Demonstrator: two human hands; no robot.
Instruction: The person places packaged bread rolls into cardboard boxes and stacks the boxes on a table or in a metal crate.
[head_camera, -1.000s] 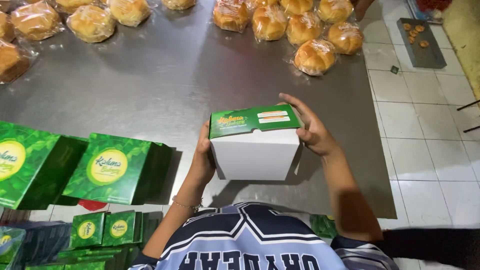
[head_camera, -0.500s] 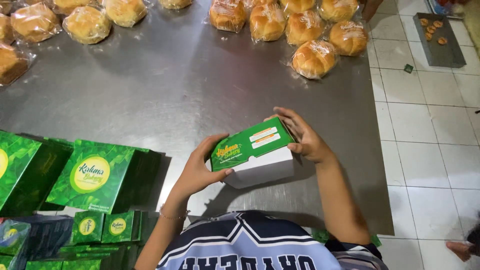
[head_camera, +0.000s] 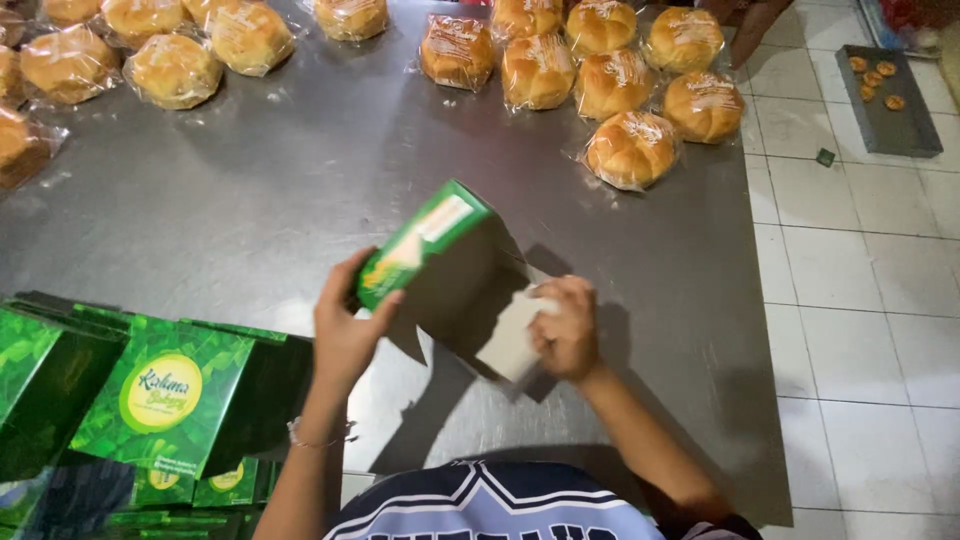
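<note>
My left hand (head_camera: 345, 335) clasps the green top end of the box (head_camera: 455, 275), fingers curled round its edge. My right hand (head_camera: 567, 328) pinches its white bottom flap. The box tilts above the steel table (head_camera: 290, 200). Farther off lie wrapped buns (head_camera: 632, 148).

Indoor light moderate, from overhead. Steel table (head_camera: 250, 210) gives dull sheen, brightest toward far left corner. Dark shadows of box (head_camera: 440, 270) and arms fall on table toward near edge. Wrapped buns (head_camera: 630, 148) show small glints on plastic. Box and hands slightly motion-blurred. Near left corner dim, murky.
</note>
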